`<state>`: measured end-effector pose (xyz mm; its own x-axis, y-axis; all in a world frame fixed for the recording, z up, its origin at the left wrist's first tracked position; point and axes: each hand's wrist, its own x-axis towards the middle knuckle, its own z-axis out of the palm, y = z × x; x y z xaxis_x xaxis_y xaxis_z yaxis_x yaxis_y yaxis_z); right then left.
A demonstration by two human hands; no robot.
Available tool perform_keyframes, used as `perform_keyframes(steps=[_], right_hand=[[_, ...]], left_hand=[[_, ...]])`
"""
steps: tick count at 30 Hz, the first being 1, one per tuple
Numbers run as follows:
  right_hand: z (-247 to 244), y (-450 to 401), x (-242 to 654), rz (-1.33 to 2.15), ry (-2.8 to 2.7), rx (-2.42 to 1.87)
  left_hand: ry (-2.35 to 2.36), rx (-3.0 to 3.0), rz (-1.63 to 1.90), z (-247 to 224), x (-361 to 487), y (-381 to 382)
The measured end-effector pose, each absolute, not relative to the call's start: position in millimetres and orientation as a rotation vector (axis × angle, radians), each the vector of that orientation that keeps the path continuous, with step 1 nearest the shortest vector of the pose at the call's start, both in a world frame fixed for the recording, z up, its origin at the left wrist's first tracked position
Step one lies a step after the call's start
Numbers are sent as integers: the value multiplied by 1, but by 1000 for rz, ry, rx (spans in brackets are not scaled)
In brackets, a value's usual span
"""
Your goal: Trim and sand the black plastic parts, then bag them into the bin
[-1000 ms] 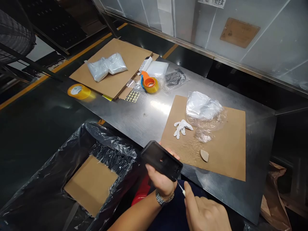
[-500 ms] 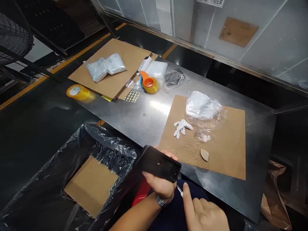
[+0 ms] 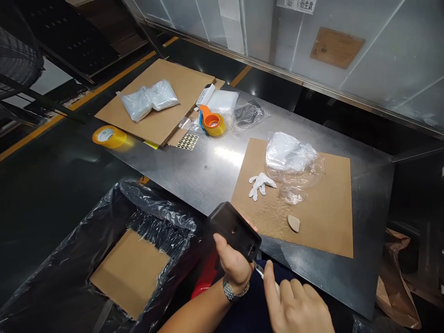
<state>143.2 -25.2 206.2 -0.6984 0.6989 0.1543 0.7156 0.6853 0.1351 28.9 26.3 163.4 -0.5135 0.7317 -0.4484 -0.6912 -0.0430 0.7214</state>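
Observation:
My left hand [image 3: 233, 264], with a metal watch on its wrist, is closed around a black rectangular case [image 3: 231, 230], its hollow side facing up. In my right hand [image 3: 294, 300] is a small knife-like tool [image 3: 259, 269] with a pale handle. Its metal tip meets the near right corner of the case. My right index finger lies along the tool. Beyond the hands, a cardboard sheet [image 3: 326, 208] carries a white glove [image 3: 262, 184], clear plastic bags [image 3: 291, 152] and a small beige quarter-round piece [image 3: 293, 224].
A black-lined bin [image 3: 55, 277] with cardboard inside stands at the lower left. On the metal table [image 3: 166, 173] are a tape dispenser [image 3: 213, 124], a yellow tape roll [image 3: 109, 136], a sticker sheet [image 3: 188, 142] and stacked cardboard [image 3: 152, 125] under wrapped packs [image 3: 149, 99].
The black case has turned and tilted in my left hand, and the left thumb has lifted off its face. More of the tool's metal part shows. The camera view has shifted slightly.

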Motion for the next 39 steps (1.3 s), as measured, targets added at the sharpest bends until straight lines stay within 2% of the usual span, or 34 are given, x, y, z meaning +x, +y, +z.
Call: perform_keyframes(steps=[4, 7, 9, 14, 16, 18, 24, 39], right_hand=[[210, -18, 148, -334, -2820, -1275], [208, -11, 152, -134, -2734, -1277], [209, -6, 154, 211, -2670, -1274], [225, 6, 154, 1553, -2348, -1448], [230, 10, 152, 1900, -2096, -1494], [232, 11, 151, 2103, -1915, -1476], [223, 7, 148, 2238, -1741, -1424], [216, 2, 147, 2232, -1688, -1436]], left_hand=[[1214, 29, 1601, 162, 25, 25], [1200, -16, 1505, 163, 23, 27], [1148, -49, 1440, 164, 22, 29], [1007, -72, 1397, 168, 19, 30], [987, -52, 1410, 169, 18, 30], [980, -20, 1418, 169, 18, 30], [972, 34, 1451, 169, 19, 28], [1042, 108, 1484, 166, 21, 25]])
